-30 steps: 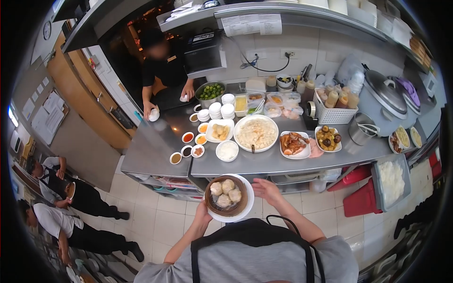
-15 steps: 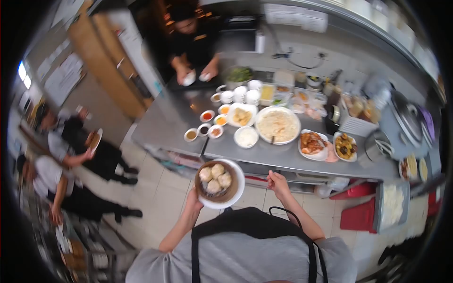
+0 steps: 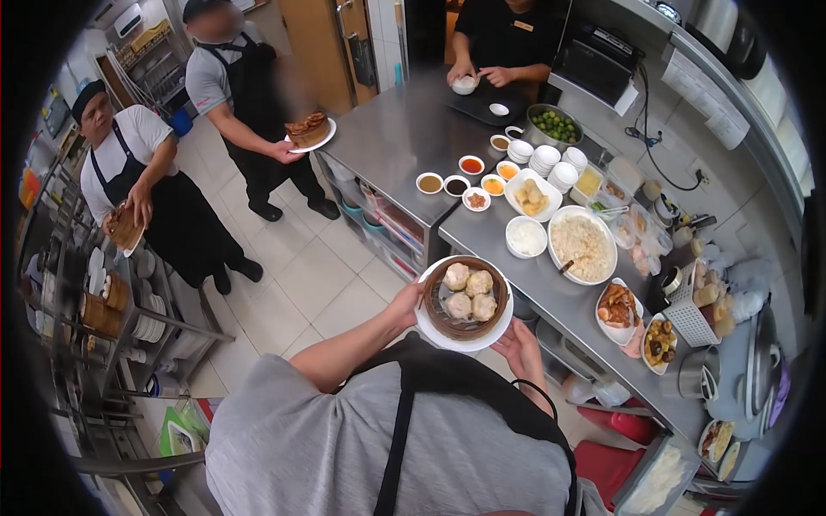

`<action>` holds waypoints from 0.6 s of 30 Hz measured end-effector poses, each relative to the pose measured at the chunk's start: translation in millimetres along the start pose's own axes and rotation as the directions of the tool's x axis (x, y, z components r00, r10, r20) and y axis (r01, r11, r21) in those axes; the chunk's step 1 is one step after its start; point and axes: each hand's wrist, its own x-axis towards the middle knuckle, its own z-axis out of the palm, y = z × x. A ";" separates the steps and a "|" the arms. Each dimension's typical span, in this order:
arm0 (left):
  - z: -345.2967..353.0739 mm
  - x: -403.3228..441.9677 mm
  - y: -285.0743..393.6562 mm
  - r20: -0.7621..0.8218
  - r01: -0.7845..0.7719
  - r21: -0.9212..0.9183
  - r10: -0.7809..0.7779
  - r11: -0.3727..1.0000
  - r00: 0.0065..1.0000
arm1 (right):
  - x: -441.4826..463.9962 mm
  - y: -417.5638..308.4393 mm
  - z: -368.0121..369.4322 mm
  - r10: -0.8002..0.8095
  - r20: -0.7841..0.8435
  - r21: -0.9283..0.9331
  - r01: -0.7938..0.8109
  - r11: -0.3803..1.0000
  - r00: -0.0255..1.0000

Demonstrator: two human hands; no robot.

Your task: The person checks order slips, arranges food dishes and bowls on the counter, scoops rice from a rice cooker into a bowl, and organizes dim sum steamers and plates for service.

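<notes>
A white plate (image 3: 433,334) carries a round bamboo steamer (image 3: 433,318) with several dumplings (image 3: 470,290) in it. My left hand (image 3: 403,310) grips the plate at its left edge, the fingers partly hidden underneath. At the lower right rim is my right hand (image 3: 521,351), its fingers against the plate. The plate is in front of my apron, beside the steel counter (image 3: 379,142).
Along the counter stand sauce bowls (image 3: 471,164), a rice bowl (image 3: 526,236), a large dish (image 3: 583,245) and stacked white cups (image 3: 545,160). Two co-workers (image 3: 245,95) on the left hold plates. Another person (image 3: 508,39) works behind the counter. A rack (image 3: 129,318) stands lower left.
My view has turned left. My right hand has come from beside the counter to the plate's right rim. My left hand still holds the plate with the steamer.
</notes>
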 end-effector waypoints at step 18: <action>68.5 37.4 -10.4 0.144 0.088 0.153 -0.110 0.984 0.983 | -2.8 -47.2 -21.4 -0.241 -0.155 -0.138 0.221 0.966 0.958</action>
